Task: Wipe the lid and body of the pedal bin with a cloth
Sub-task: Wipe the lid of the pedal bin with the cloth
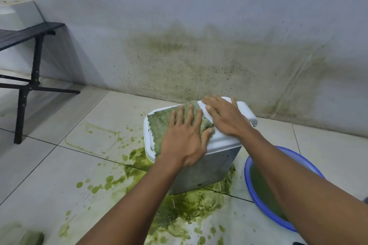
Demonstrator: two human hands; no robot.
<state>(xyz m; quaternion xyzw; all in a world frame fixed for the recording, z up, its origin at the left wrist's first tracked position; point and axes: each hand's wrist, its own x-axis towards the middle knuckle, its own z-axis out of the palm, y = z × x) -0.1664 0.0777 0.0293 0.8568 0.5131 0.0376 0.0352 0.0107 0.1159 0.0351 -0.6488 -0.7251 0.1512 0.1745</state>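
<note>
On the tiled floor (pixel 59 169), ringed by green splatter (pixel 185 211): white pedal bin (pixel 201 173), close to the stained wall (pixel 199 61). Beside it at right, a blue basin (pixel 258 203). Spread across the lid (pixel 225 141), a green-soaked cloth (pixel 159 125). Left hand (pixel 185 141) flat, fingers splayed, pressing the cloth; right hand (pixel 225 117) open, palm down on the lid's far side. Both forearms extended forward.
</note>
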